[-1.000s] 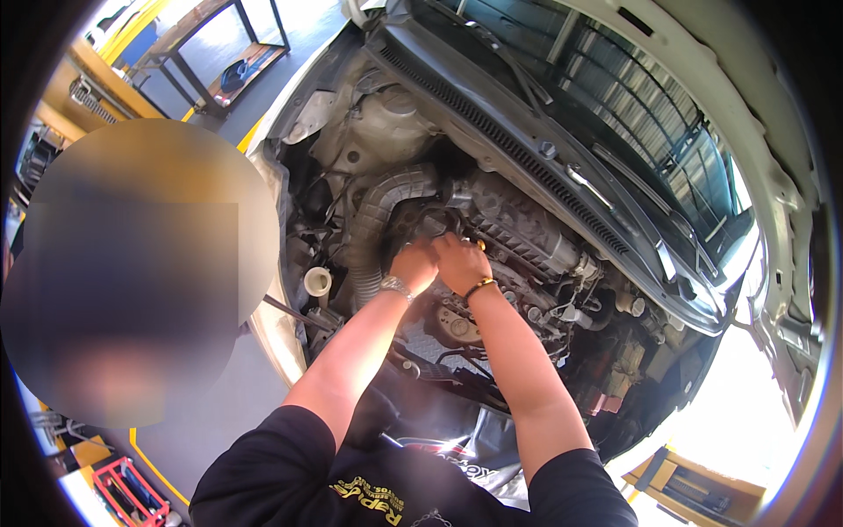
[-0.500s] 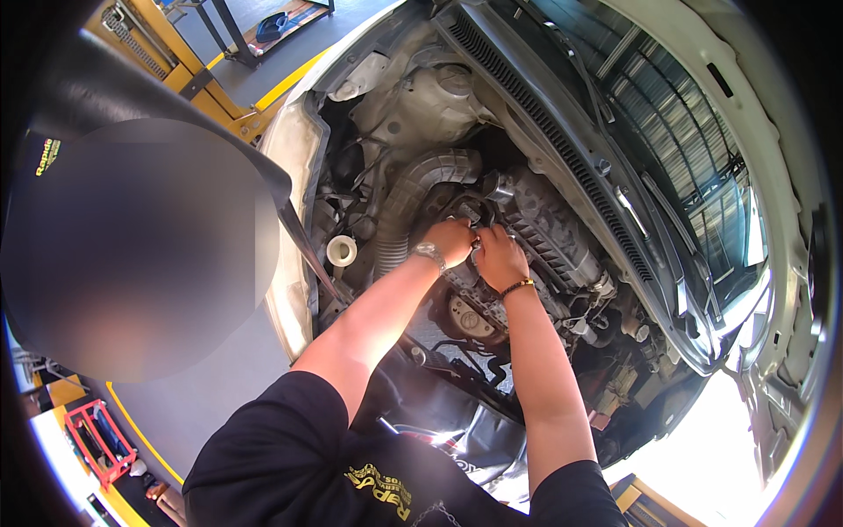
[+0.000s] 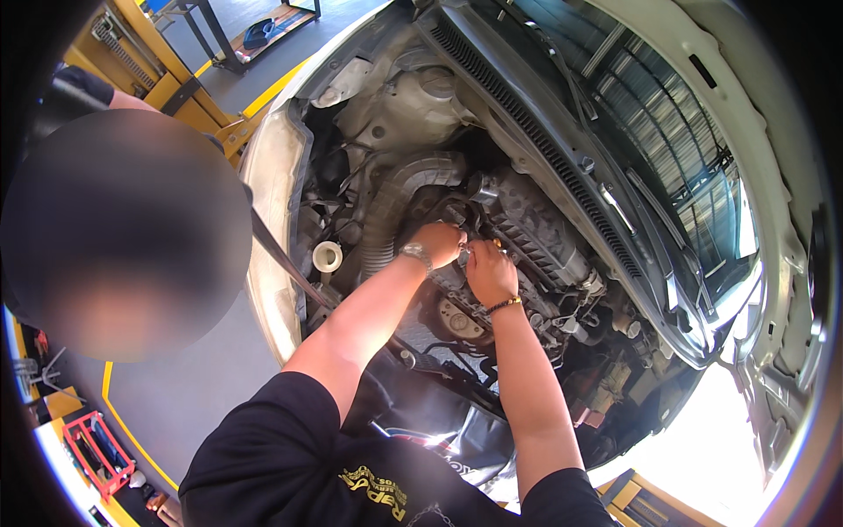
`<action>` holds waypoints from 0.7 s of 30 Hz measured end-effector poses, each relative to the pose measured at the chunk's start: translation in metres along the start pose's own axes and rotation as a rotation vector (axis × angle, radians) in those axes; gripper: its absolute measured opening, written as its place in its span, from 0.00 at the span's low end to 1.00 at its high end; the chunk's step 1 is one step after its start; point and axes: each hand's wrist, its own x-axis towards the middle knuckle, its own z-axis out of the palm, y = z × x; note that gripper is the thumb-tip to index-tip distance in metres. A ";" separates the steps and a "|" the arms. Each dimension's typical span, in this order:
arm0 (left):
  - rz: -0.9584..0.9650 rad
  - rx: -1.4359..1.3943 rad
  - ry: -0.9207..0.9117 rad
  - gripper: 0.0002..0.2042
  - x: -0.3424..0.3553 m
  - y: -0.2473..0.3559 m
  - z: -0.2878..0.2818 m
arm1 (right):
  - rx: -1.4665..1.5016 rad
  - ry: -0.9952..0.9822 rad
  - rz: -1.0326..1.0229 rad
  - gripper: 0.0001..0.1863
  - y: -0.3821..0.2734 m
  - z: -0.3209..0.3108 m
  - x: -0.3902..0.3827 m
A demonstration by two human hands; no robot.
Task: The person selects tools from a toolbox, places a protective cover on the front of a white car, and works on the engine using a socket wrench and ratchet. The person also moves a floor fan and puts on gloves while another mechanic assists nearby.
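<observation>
Both my hands are down in the engine bay of a car, close together over the middle of the engine. My left hand (image 3: 439, 243), with a metal watch on its wrist, is closed, fingertips pinched at a small part I cannot make out. Just right of it, my right hand (image 3: 492, 274) has its fingers curled down onto the engine; what they grip is hidden, and a small orange spot shows by the fingertips. Beyond my right hand lies the ribbed grey engine cover (image 3: 540, 220). A wide corrugated air hose (image 3: 379, 220) curves past my left hand.
A white round filler neck (image 3: 327, 256) stands left of the hose. Below my hands is a round metal part (image 3: 461, 318). The windshield (image 3: 667, 123) lies far right. Another person, blurred, leans in at the left. A red rack (image 3: 98, 452) stands on the floor.
The view has shifted slightly, so the engine bay sits a little further left. My hands stay at the same spot, now slightly further apart. Part of the other person's arm shows at upper left.
</observation>
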 end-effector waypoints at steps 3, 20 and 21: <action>0.038 -0.004 0.028 0.09 0.000 -0.003 0.003 | 0.136 0.168 0.064 0.07 -0.002 -0.006 -0.019; 0.327 0.004 0.959 0.09 0.133 0.111 -0.177 | 0.559 0.291 0.685 0.08 -0.051 -0.091 -0.261; 0.209 0.050 0.812 0.12 0.151 0.116 -0.180 | 0.548 0.311 0.687 0.08 -0.052 -0.092 -0.268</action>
